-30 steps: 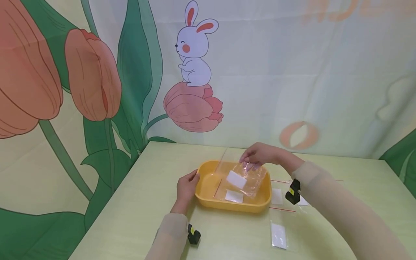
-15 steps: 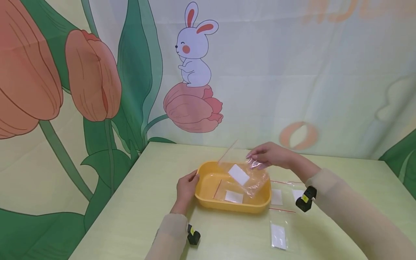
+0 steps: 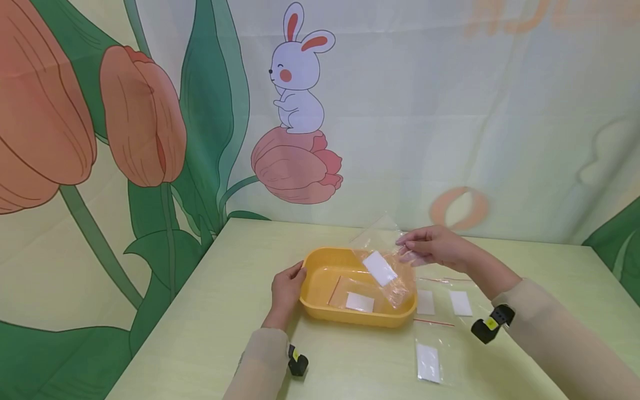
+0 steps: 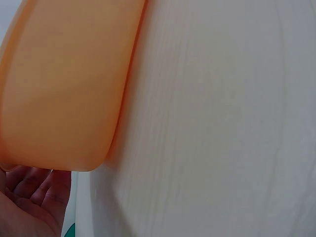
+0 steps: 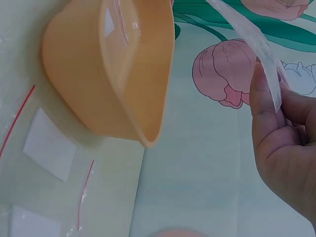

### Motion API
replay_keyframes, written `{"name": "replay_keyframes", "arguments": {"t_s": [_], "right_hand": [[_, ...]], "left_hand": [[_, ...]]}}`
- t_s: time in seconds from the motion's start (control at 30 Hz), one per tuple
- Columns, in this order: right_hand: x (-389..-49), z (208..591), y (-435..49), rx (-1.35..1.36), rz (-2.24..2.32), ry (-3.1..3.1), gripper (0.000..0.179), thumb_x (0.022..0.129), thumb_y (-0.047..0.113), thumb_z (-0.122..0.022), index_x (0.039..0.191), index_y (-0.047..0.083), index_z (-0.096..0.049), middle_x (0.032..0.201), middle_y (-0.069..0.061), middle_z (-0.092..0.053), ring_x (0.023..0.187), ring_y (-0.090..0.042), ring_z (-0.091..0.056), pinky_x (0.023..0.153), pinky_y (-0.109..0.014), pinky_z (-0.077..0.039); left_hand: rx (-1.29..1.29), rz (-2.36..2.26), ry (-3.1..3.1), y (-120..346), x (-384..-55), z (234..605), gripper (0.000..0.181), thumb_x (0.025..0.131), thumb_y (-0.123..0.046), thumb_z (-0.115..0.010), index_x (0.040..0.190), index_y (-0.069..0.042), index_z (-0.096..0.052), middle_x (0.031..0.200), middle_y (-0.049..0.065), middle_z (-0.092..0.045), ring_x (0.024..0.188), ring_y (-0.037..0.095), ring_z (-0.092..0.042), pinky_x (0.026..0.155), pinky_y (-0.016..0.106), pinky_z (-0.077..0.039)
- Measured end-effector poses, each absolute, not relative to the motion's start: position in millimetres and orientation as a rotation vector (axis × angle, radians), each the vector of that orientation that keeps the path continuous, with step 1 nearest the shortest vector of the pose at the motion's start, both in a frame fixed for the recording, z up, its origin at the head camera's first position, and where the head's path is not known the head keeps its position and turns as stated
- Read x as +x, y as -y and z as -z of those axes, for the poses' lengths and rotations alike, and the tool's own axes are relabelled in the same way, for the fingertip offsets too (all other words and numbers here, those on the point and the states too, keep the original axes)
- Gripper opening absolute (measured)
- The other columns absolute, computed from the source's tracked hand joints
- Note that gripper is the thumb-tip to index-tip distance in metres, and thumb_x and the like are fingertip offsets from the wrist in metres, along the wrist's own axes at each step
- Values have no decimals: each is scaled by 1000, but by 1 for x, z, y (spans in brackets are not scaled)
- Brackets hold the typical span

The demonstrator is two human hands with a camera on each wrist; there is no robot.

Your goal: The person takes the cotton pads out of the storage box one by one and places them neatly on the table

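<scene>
My left hand holds the left end of a yellow plastic tray, thumb at the rim; the left wrist view shows its fingers curled behind the tray wall. Above the tray's right end, my right hand pinches a clear zip bag with a white label on it. In the right wrist view the bag's edge lies between thumb and fingers of the right hand. Inside the tray lies another clear zip bag with a red seal line and a white label.
Right of the tray, several more clear bags lie flat on the pale table, among them a front bag and a bag with a white label. Behind the table hangs a printed cloth with tulips and a rabbit.
My right hand has moved to the right, carrying the pinched bag toward the tray's right end and turning it more upright. The left hand and tray have stayed put.
</scene>
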State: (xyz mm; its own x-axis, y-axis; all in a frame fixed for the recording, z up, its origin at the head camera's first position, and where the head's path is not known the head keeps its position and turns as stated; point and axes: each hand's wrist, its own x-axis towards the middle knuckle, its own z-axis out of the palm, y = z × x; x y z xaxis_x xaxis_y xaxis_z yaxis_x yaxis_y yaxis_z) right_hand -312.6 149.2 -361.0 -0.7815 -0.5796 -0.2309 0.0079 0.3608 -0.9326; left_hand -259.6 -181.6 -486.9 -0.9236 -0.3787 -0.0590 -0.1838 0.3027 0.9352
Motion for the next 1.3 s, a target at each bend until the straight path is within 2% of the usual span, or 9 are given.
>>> {"name": "replay_keyframes", "arguments": {"t_s": [0.33,0.6,0.77,1.0,1.3], "right_hand": [[-291,374,-183,-506,1569,-2001,34,108,7,-47,133,-14,-52,100,9,-74,93,-3,-74,83,-19,-64],[-273,390,-211,-481,1639,-1993,21,107,15,-53,122,9,-66,102,9,-74,95,-3,-75,83,-18,-63],[-262,405,-227,-463,1683,-1957,21,107,14,-52,121,11,-67,103,9,-74,96,-3,-75,85,-18,-63],[-249,423,-252,-504,1800,-1813,29,108,8,-48,114,24,-71,107,9,-76,99,-4,-75,86,-17,-62],[-233,438,-276,-503,1892,-1716,35,108,5,-44,116,23,-72,109,7,-77,101,-6,-76,87,-18,-62]], "left_hand": [[510,1697,2380,181,-260,488,36,104,-17,-56,136,-2,-64,141,18,-64,138,36,-56,115,47,-50],[525,1717,2367,181,-259,487,36,104,-18,-57,136,-3,-64,141,18,-64,139,36,-55,116,47,-49],[537,1745,2360,181,-260,486,37,104,-18,-56,138,-3,-63,144,17,-62,142,35,-53,118,48,-47],[542,1746,2363,181,-260,487,37,104,-18,-57,138,-4,-63,143,17,-63,141,35,-54,118,47,-48],[532,1732,2366,181,-261,489,37,104,-18,-57,137,-4,-64,143,17,-62,141,35,-54,118,48,-47]]}}
